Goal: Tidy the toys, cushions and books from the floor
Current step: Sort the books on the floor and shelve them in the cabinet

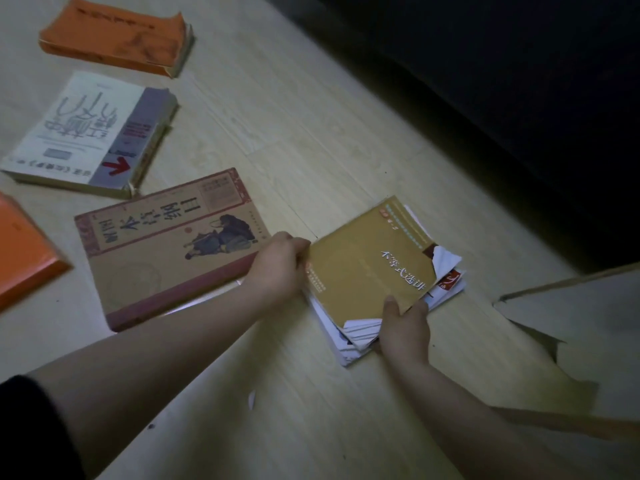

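Note:
A small stack of thin books [375, 271] lies on the pale wood floor, topped by a mustard-yellow booklet with a torn corner. My left hand [277, 263] grips the stack's left edge. My right hand [403, 325] holds its near edge, thumb on the yellow cover. To the left lies a large brown book with a red spine [162, 244]. Beyond it rest a white and grey book [90, 136] and an orange book [117, 36]. Another orange book [24, 251] sits at the left edge.
An open cardboard box [568, 323] with raised flaps stands at the right. A dark piece of furniture [502, 98] fills the upper right. A small scrap of paper [251, 399] lies on the floor between my arms.

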A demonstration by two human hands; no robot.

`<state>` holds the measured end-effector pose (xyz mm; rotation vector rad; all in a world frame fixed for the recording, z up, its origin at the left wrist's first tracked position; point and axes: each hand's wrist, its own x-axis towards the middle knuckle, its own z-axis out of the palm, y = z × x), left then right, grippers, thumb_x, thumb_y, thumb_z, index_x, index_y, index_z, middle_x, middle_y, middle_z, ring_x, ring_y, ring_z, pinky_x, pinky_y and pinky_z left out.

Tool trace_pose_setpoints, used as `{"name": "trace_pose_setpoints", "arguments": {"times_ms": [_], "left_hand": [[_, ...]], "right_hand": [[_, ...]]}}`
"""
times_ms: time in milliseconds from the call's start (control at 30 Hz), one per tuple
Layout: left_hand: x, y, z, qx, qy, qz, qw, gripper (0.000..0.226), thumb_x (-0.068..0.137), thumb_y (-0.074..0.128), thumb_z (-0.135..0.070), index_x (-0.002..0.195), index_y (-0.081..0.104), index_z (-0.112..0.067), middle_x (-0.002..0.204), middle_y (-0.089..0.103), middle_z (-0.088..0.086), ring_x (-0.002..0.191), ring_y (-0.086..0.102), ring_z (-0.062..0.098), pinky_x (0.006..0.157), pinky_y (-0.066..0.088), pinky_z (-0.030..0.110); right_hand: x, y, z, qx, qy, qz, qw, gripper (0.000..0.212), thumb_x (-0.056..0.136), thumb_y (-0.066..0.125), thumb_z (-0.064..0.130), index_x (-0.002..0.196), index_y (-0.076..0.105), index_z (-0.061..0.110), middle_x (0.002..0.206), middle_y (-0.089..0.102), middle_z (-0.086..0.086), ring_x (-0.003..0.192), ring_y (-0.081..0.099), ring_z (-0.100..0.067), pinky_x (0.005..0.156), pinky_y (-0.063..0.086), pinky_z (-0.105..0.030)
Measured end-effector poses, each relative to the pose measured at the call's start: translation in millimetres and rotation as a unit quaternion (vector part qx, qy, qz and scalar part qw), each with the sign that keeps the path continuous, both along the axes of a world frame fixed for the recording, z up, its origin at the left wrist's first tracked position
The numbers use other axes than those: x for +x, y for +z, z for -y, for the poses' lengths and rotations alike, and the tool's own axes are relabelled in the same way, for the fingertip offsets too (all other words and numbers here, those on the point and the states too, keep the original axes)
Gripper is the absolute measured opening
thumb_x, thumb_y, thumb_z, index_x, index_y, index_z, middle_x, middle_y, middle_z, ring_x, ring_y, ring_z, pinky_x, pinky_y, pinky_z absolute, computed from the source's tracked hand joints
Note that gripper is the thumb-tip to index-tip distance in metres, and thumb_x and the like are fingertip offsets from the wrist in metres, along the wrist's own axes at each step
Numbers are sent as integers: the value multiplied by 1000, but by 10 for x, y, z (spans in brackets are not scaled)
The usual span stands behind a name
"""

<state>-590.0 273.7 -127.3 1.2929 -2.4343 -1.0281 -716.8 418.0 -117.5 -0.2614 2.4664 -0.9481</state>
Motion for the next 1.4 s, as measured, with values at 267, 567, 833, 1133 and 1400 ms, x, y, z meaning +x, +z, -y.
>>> {"name": "trace_pose_setpoints", "arguments": {"times_ms": [267, 567, 833, 1133, 1400], "left_hand": [[14, -40, 56, -34, 11, 11, 999, 31, 82, 46, 2, 109, 62, -1, 104, 51, 18, 102, 50, 34, 83, 41, 37], [10, -86, 44, -51, -14, 33, 998, 32, 82, 47, 1, 109, 63, -4, 108, 53, 16, 104, 48, 33, 83, 37, 34], [-6, -29, -9, -51, -26, 47, 997, 13, 89, 48, -15, 77, 46, -13, 86, 52, 12, 89, 53, 32, 69, 36, 32], [96, 7, -384, -42, -2, 67, 997, 35, 95, 44, -42, 109, 58, -13, 99, 58, 14, 95, 59, 34, 74, 43, 35], [67, -46, -321, 118, 1, 20, 993, 32, 96, 44, -39, 76, 52, -16, 93, 50, 10, 91, 55, 28, 71, 36, 29]], "right_hand": [[257, 18, -142, -65, 38, 111, 991, 22, 96, 53, 15, 109, 35, 11, 73, 65, -23, 39, 60, -26, 38, 49, -28], [107, -46, -224, -50, 43, 76, 995, 31, 92, 61, 14, 110, 36, 11, 89, 66, -22, 36, 56, -13, 37, 45, -22], [84, -154, -334, 14, 10, 18, 1000, 79, 85, 67, 37, 145, 26, 4, 128, 58, -19, 123, 51, -33, 97, 42, -38], [-80, -146, -356, 35, 3, 44, 998, 51, 86, 63, 33, 128, 51, 5, 124, 54, -20, 113, 53, -34, 88, 40, -34], [-21, -122, -368, 12, 19, -22, 999, 57, 86, 67, 21, 136, 43, 9, 126, 50, -18, 112, 52, -33, 94, 41, -37]]}}
